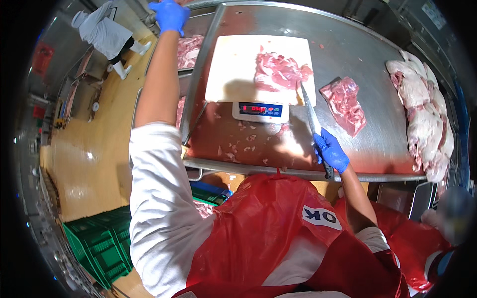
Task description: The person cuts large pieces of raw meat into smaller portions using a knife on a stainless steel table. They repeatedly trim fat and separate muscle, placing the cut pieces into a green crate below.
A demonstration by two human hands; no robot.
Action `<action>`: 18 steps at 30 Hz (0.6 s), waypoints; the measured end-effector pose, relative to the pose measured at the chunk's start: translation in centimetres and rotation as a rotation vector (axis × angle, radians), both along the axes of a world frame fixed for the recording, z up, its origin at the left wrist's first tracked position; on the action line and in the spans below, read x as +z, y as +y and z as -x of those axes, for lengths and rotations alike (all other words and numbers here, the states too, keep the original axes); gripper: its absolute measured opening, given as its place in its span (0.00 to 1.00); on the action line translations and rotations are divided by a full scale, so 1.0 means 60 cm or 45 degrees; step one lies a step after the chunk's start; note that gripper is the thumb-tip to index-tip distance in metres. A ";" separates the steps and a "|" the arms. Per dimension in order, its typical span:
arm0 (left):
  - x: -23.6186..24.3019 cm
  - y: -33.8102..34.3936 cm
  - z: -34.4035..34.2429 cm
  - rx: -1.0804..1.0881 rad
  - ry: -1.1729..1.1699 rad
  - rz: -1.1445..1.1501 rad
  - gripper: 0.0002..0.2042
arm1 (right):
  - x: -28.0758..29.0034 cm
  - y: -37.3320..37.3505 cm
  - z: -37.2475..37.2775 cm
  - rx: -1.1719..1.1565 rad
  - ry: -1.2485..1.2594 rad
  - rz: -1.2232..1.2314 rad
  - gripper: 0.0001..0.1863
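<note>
- Right now right hand [331,151], lower centre, fist closed round knife [313,119], blade tip at meat on scale [280,72].
- Left hand [170,15] stretched to upper left, grip cannot be told.
- Looks partway: one trimmed cut [344,102] beside scale [260,74], pile of pieces [422,114] far right unweighed.
- Steel table [367,54] open between cut and pile; front rim just under knife hand.

Steel table [357,144] — scale [260,111], meat cuts [344,103], scraps [231,149].

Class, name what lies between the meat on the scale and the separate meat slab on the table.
In the head view, the knife blade lies between the meat on the scale and the slab.
</note>
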State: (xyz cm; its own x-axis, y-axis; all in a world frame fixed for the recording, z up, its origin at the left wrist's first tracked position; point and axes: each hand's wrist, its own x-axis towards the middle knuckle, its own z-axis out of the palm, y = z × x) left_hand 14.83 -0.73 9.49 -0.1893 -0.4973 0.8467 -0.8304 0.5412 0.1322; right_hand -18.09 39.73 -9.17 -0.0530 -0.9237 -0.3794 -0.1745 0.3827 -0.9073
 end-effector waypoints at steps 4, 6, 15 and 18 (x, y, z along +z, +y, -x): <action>-0.190 0.088 0.183 -0.641 -0.303 -0.997 0.42 | -0.034 0.045 0.022 -0.360 -0.189 -0.008 0.11; -0.243 0.143 0.221 -0.722 -0.004 -1.534 0.54 | -0.034 0.063 0.027 -0.447 -0.146 -0.025 0.11; -0.405 0.139 0.266 -0.930 0.633 -1.411 0.28 | -0.054 0.059 0.040 -0.646 -0.157 0.009 0.12; -0.327 0.168 0.303 -0.576 -0.023 -1.265 0.40 | -0.061 0.050 0.030 -0.565 -0.139 0.085 0.12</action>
